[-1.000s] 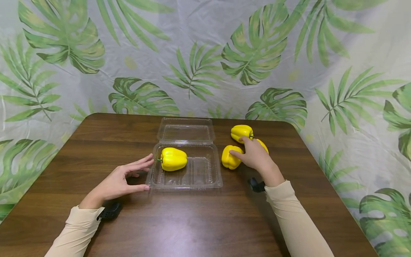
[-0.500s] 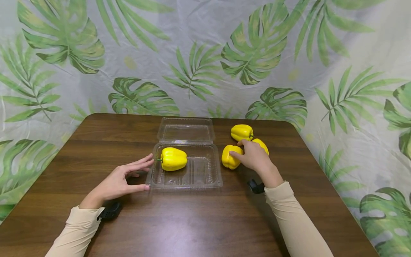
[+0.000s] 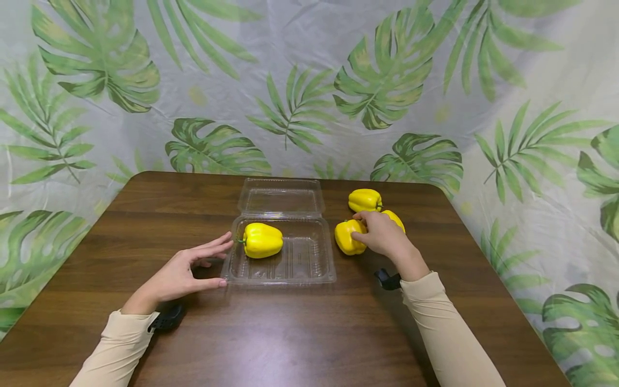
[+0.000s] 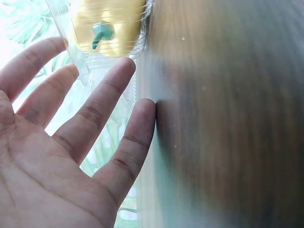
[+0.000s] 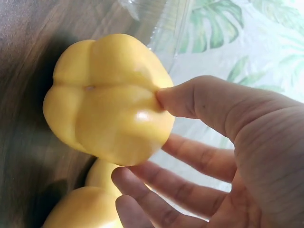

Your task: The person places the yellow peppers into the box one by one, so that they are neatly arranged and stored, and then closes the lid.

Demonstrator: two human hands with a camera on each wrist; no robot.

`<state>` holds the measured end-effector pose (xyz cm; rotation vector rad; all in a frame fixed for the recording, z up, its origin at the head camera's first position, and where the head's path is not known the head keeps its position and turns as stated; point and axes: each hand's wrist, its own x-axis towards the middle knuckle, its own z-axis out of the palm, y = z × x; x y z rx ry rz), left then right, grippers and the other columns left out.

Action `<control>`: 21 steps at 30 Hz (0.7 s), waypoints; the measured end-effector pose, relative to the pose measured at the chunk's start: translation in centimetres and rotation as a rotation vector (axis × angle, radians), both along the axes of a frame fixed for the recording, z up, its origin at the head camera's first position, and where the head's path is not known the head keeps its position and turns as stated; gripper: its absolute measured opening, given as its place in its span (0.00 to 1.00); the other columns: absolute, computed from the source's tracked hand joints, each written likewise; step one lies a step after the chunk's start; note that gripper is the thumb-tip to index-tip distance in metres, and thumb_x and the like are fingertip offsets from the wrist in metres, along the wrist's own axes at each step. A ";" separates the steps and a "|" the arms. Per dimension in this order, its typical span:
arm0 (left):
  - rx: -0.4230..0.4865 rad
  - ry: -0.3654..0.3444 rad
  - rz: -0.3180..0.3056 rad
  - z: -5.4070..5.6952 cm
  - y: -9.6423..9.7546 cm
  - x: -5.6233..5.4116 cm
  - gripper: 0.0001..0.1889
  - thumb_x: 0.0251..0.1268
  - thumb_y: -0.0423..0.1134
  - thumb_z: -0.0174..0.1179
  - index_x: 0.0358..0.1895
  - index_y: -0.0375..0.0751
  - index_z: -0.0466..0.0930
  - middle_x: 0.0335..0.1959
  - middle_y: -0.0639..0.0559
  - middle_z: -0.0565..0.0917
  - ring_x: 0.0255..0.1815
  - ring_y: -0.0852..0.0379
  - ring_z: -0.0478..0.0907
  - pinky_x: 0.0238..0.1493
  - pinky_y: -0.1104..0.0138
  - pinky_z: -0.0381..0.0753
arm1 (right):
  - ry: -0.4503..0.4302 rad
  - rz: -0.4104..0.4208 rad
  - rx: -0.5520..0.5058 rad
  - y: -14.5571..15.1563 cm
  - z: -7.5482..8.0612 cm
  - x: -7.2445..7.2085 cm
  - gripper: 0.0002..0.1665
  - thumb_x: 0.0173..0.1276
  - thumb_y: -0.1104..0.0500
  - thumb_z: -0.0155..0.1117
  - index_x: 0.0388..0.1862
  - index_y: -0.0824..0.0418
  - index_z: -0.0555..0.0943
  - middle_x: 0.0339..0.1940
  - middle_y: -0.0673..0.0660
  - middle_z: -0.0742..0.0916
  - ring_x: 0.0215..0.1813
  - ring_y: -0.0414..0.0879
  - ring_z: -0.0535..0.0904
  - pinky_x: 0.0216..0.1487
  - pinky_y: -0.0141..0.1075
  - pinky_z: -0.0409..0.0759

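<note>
My right hand [image 3: 384, 234] pinches a yellow bell pepper [image 3: 348, 238] on the table, right of the container. In the right wrist view the thumb presses one side of this bell pepper [image 5: 109, 99], with fingers round its other side. Just beyond lie two more yellow peppers, a far one [image 3: 365, 200] and one [image 3: 394, 219] partly hidden by the hand. My left hand [image 3: 181, 271] has its fingers spread at the left edge of an opened clear plastic container [image 3: 309, 277]. Inside its left half lies another yellow pepper [image 3: 263, 241], the green stem pointing left.
The container's clear lid [image 3: 280, 196] lies folded back toward the table's far edge. Brown wood tabletop [image 3: 271, 333] stretches in front of the container. A leaf-patterned cloth [image 3: 300, 80] hangs behind the table.
My right hand's fingers have drawn back from the far pepper and come down behind the nearer one, which has turned slightly. The left hand stays where it was.
</note>
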<state>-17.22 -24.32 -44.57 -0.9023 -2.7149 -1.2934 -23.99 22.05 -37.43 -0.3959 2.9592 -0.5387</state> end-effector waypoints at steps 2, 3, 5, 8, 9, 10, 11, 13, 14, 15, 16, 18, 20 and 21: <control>-0.001 0.000 0.000 0.0 0.0 0.0 0.42 0.62 0.44 0.80 0.80 0.45 0.73 0.83 0.50 0.71 0.65 0.69 0.82 0.59 0.62 0.86 | -0.009 0.018 -0.003 0.1 0.0 -0.1 0.32 0.76 0.57 0.68 0.73 0.69 0.77 0.65 0.70 0.87 0.64 0.62 0.84 0.66 0.56 0.82; -0.002 0.000 -0.001 0.0 0.0 0.0 0.42 0.62 0.44 0.80 0.80 0.45 0.73 0.83 0.50 0.71 0.65 0.69 0.82 0.59 0.63 0.86 | -0.010 0.027 -0.003 0.1 0.0 -0.1 0.32 0.75 0.58 0.68 0.74 0.69 0.77 0.65 0.70 0.87 0.64 0.62 0.84 0.66 0.56 0.82; -0.002 0.000 -0.001 0.0 0.0 0.0 0.42 0.62 0.44 0.80 0.80 0.45 0.73 0.83 0.50 0.71 0.65 0.69 0.82 0.59 0.63 0.86 | -0.009 0.048 -0.004 0.2 0.0 -0.1 0.32 0.74 0.59 0.68 0.75 0.68 0.77 0.66 0.69 0.87 0.62 0.60 0.84 0.64 0.55 0.82; 0.000 0.000 -0.001 -0.1 -0.1 0.0 0.42 0.62 0.44 0.80 0.80 0.45 0.73 0.84 0.50 0.70 0.65 0.69 0.82 0.59 0.63 0.86 | -0.001 0.079 -0.006 0.4 0.0 -0.2 0.32 0.74 0.61 0.67 0.75 0.66 0.78 0.68 0.68 0.86 0.58 0.57 0.84 0.62 0.54 0.82; 0.001 0.001 -0.002 -0.1 -0.1 0.0 0.42 0.62 0.44 0.80 0.79 0.45 0.73 0.84 0.50 0.70 0.65 0.69 0.82 0.59 0.63 0.86 | 0.003 0.089 -0.005 0.4 0.0 -0.2 0.32 0.74 0.62 0.67 0.75 0.66 0.78 0.68 0.68 0.86 0.57 0.56 0.83 0.62 0.53 0.82; 0.001 0.001 -0.002 -0.1 -0.1 0.1 0.42 0.62 0.44 0.80 0.79 0.45 0.73 0.84 0.50 0.70 0.65 0.69 0.82 0.59 0.62 0.86 | 0.005 0.099 -0.005 0.4 0.0 -0.2 0.32 0.74 0.62 0.67 0.75 0.66 0.78 0.69 0.67 0.86 0.57 0.56 0.83 0.62 0.54 0.81; 0.001 0.001 -0.001 -0.1 -0.1 0.1 0.42 0.62 0.44 0.80 0.79 0.45 0.73 0.84 0.50 0.70 0.65 0.69 0.82 0.59 0.62 0.86 | 0.006 0.108 -0.011 0.4 0.0 -0.2 0.32 0.74 0.63 0.67 0.75 0.66 0.77 0.69 0.67 0.86 0.58 0.57 0.83 0.63 0.54 0.81; 0.001 0.001 -0.001 -0.1 -0.1 0.1 0.42 0.62 0.44 0.80 0.79 0.45 0.73 0.84 0.50 0.70 0.65 0.69 0.82 0.59 0.62 0.87 | 0.003 0.122 -0.027 0.5 -0.1 -0.1 0.32 0.74 0.64 0.66 0.76 0.66 0.76 0.71 0.67 0.84 0.62 0.59 0.83 0.67 0.56 0.80; 0.001 0.000 -0.001 -0.1 -0.1 0.0 0.42 0.62 0.44 0.80 0.79 0.45 0.73 0.84 0.49 0.70 0.65 0.69 0.82 0.59 0.62 0.87 | 0.000 0.130 -0.041 0.6 -0.2 -0.1 0.32 0.75 0.64 0.66 0.77 0.67 0.75 0.72 0.68 0.83 0.65 0.61 0.83 0.70 0.58 0.79; 0.001 0.000 -0.001 -0.1 -0.1 0.0 0.42 0.62 0.44 0.80 0.79 0.45 0.73 0.84 0.49 0.70 0.65 0.68 0.82 0.59 0.62 0.87 | -0.004 0.135 -0.058 0.7 -0.3 0.0 0.33 0.75 0.64 0.65 0.77 0.68 0.74 0.73 0.68 0.82 0.68 0.62 0.81 0.72 0.59 0.78; 0.001 0.001 -0.002 -0.1 -0.1 0.0 0.42 0.62 0.44 0.80 0.79 0.45 0.73 0.84 0.49 0.70 0.65 0.68 0.82 0.59 0.62 0.87 | -0.009 0.138 -0.081 0.8 -0.4 0.0 0.33 0.76 0.64 0.64 0.78 0.69 0.73 0.75 0.69 0.81 0.71 0.64 0.80 0.74 0.60 0.76; 0.000 0.001 -0.003 0.0 -0.1 0.0 0.42 0.62 0.44 0.80 0.80 0.44 0.73 0.84 0.50 0.70 0.65 0.68 0.82 0.59 0.62 0.86 | -0.016 0.140 -0.128 1.1 -0.7 0.1 0.34 0.78 0.62 0.63 0.79 0.71 0.71 0.76 0.70 0.79 0.74 0.66 0.77 0.76 0.62 0.74; 0.001 0.000 -0.003 -0.1 -0.1 0.0 0.42 0.62 0.44 0.80 0.80 0.44 0.73 0.84 0.50 0.70 0.65 0.67 0.82 0.59 0.62 0.86 | -0.017 0.124 -0.172 1.4 -1.1 0.2 0.36 0.80 0.58 0.64 0.80 0.71 0.69 0.76 0.71 0.79 0.75 0.67 0.76 0.77 0.63 0.73; 0.001 0.000 -0.002 -0.1 -0.1 0.0 0.42 0.62 0.44 0.80 0.79 0.44 0.73 0.84 0.50 0.70 0.65 0.67 0.82 0.59 0.62 0.86 | -0.016 0.112 -0.191 1.5 -1.4 0.3 0.37 0.80 0.55 0.65 0.81 0.70 0.68 0.76 0.72 0.78 0.75 0.68 0.76 0.77 0.62 0.73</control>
